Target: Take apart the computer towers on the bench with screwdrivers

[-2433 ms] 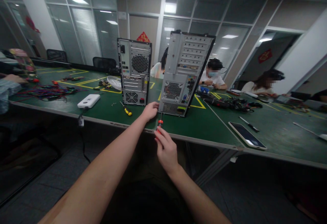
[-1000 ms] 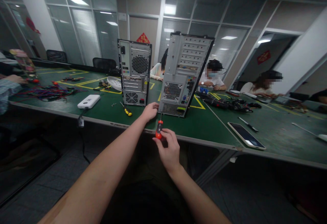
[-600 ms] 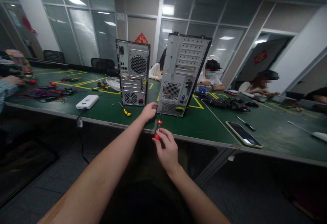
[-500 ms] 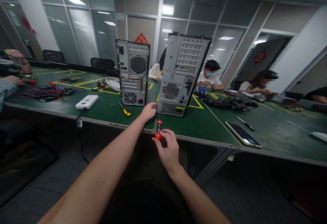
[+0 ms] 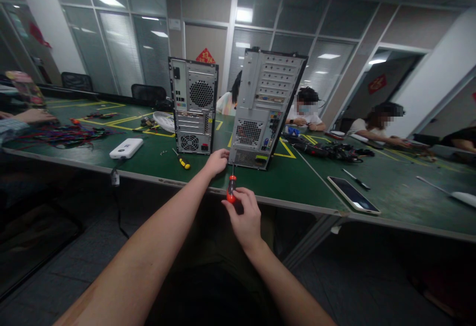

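My right hand (image 5: 246, 217) is closed around the end of a red and black screwdriver (image 5: 231, 189). Its shaft points up to the bottom left corner of the taller computer tower (image 5: 250, 112), whose metal back faces me. Whether the tip sits in a screw is too small to tell. Against the lower left side of that tower rests my left hand (image 5: 216, 163), open, its fingers stretched toward the case and their tips partly hidden. A second, smaller computer tower (image 5: 195, 102) stands upright to the left, back side toward me.
A yellow and black screwdriver (image 5: 183, 162) and a white power bank (image 5: 126, 148) lie on the green table (image 5: 297, 182) to the left. Bundled cables (image 5: 70, 135) are farther left; black cables (image 5: 334, 150) and a phone (image 5: 353, 194) lie right. Several people sit around the table.
My hands, the screwdriver and both towers look nearly unchanged. At the far left, another person's hand has shifted over the cables.
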